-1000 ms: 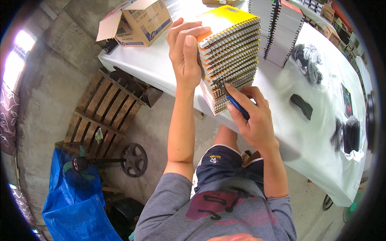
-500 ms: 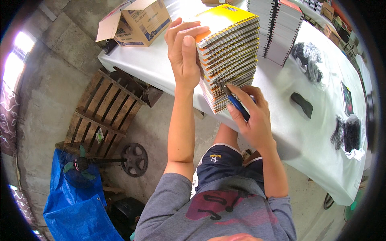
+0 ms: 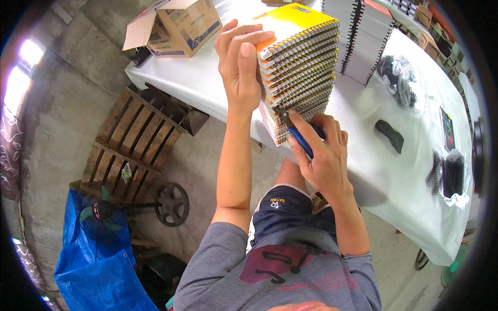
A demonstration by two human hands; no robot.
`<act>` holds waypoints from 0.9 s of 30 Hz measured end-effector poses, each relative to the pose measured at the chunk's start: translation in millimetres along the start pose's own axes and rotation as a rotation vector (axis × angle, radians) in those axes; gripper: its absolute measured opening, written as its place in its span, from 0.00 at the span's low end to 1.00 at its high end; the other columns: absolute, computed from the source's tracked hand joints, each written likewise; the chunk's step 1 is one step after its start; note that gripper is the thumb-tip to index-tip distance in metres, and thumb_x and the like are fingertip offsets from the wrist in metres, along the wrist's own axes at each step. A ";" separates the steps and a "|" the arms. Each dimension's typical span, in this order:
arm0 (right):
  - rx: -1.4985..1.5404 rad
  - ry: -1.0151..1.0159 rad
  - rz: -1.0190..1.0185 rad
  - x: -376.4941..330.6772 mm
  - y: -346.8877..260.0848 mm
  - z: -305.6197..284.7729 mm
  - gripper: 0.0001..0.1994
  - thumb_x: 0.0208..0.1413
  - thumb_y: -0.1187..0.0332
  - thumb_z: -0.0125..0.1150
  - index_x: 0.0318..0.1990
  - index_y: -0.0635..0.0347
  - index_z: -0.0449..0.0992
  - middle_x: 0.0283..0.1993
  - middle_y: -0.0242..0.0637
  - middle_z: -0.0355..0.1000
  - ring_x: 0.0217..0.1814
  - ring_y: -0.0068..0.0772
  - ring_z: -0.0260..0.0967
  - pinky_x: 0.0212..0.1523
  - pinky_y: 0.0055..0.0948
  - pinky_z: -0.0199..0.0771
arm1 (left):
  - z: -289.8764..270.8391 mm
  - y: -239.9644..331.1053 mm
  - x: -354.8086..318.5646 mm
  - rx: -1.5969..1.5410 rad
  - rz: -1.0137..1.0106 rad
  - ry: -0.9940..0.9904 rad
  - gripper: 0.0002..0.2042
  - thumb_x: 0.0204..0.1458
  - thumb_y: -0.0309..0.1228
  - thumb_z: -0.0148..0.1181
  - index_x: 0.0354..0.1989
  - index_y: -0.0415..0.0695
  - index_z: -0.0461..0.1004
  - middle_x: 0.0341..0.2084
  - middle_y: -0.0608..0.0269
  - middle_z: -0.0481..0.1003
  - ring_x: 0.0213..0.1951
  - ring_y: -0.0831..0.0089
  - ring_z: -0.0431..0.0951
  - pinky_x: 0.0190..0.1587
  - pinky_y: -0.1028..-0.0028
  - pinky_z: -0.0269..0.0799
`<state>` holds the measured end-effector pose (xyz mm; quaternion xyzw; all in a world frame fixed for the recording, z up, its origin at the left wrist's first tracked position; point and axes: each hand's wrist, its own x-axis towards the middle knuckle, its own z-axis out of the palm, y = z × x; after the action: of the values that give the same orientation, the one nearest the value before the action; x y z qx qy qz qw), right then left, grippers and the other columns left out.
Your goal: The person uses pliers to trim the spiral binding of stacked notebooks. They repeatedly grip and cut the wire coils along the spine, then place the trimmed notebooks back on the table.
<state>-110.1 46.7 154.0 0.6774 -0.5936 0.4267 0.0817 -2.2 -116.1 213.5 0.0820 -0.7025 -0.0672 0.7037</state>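
A tall stack of spiral-bound notebooks (image 3: 301,67) with yellow covers stands at the table's near edge, its wire spines facing me. My left hand (image 3: 241,67) lies against the stack's upper left side, fingers stretched out and their tips by the top cover. Below it, my right hand (image 3: 324,155) is closed around blue-handled pliers (image 3: 302,141). The dark jaws of the pliers touch or nearly touch the left ends of the spines, low on the stack; whether they grip a wire cannot be made out.
More black-spiral books (image 3: 358,41) stand right behind the stack. An open cardboard box (image 3: 184,31) sits far left on the white-covered table (image 3: 415,207). To the right lie a black object (image 3: 389,136) and bagged black coils (image 3: 454,173). A wooden pallet (image 3: 132,145) and fan (image 3: 104,210) are left.
The pliers and my right hand have shifted slightly left, with the jaws now at the left ends of the spines. My left hand stays against the stack.
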 end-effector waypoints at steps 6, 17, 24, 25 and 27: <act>0.578 -0.044 0.176 -1.1 1.3 7.9 0.16 0.54 0.64 0.58 0.51 0.53 0.72 0.37 0.40 0.68 0.36 0.43 0.67 0.38 0.36 0.67 | 3.7 -2.4 -2.0 0.000 0.028 0.020 0.21 0.61 0.39 0.36 0.32 0.41 0.78 0.34 0.59 0.74 0.48 0.66 0.66 0.61 0.61 0.50; 0.163 -0.008 0.089 -3.7 0.3 3.3 0.18 0.53 0.61 0.58 0.52 0.47 0.72 0.42 0.39 0.66 0.45 0.39 0.64 0.48 0.40 0.59 | -1.0 -3.9 -3.8 0.002 -0.027 0.003 0.22 0.61 0.40 0.35 0.34 0.41 0.78 0.36 0.58 0.73 0.52 0.62 0.62 0.61 0.61 0.49; -0.108 0.061 -0.022 -10.4 5.4 6.7 0.22 0.49 0.59 0.61 0.54 0.41 0.71 0.47 0.37 0.64 0.49 0.35 0.62 0.52 0.38 0.50 | -0.9 -4.3 -1.8 -0.016 -0.014 -0.005 0.22 0.61 0.40 0.35 0.34 0.42 0.78 0.37 0.58 0.73 0.53 0.60 0.62 0.61 0.61 0.49; -0.113 0.062 -0.028 -10.4 6.5 8.1 0.22 0.49 0.59 0.62 0.54 0.41 0.71 0.47 0.37 0.64 0.49 0.35 0.62 0.52 0.38 0.50 | -0.5 -4.2 -2.7 -0.020 -0.021 -0.004 0.22 0.61 0.40 0.34 0.34 0.43 0.78 0.37 0.58 0.73 0.53 0.61 0.62 0.61 0.61 0.49; -0.122 0.064 -0.039 -10.1 8.3 10.9 0.22 0.49 0.59 0.62 0.54 0.41 0.72 0.47 0.36 0.64 0.49 0.34 0.62 0.51 0.38 0.51 | 0.5 -5.1 -3.4 -0.020 -0.021 -0.002 0.22 0.61 0.40 0.34 0.34 0.43 0.78 0.37 0.58 0.73 0.53 0.61 0.62 0.61 0.61 0.49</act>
<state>-111.4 45.1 137.1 0.6684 -0.6024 0.4095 0.1502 -2.6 -120.3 209.1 0.0822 -0.7016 -0.0819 0.7031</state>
